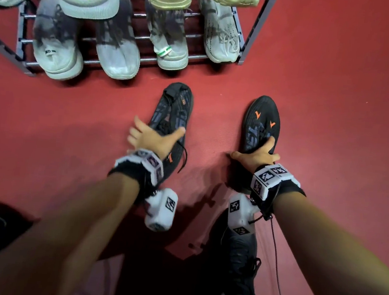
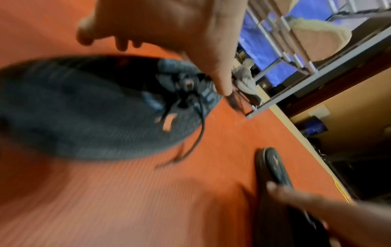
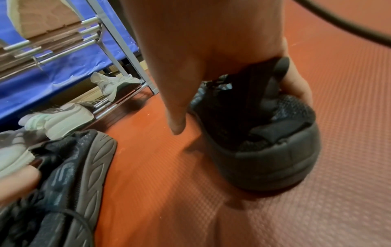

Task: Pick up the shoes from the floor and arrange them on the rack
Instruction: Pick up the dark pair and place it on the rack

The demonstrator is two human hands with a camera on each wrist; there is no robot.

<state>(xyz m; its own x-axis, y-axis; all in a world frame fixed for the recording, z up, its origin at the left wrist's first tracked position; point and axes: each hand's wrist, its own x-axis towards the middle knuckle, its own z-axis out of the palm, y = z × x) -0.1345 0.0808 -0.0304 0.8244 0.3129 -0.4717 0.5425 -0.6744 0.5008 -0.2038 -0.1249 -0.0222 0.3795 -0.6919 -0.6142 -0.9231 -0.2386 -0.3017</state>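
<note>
Two black shoes lie on the red floor just before the rack (image 1: 255, 27). The right hand (image 1: 256, 157) curls round the right shoe (image 1: 261, 123) at its collar; the left hand (image 1: 150, 137), fingers spread, reaches over the left shoe (image 1: 174, 112), gripping nothing yet. Its loose lace (image 1: 184, 157) may snag. The lower tier looks full, leaving scant room.

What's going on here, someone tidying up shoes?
Yes. A person is crouched over a pair of black shoes on the red floor, in front of a metal rack already holding pale sneakers. The right hand grips the heel of the right black shoe. The left hand is spread over the left black shoe, thumb across its laces, not clearly gripping it. Both shoes are on the floor.
</note>
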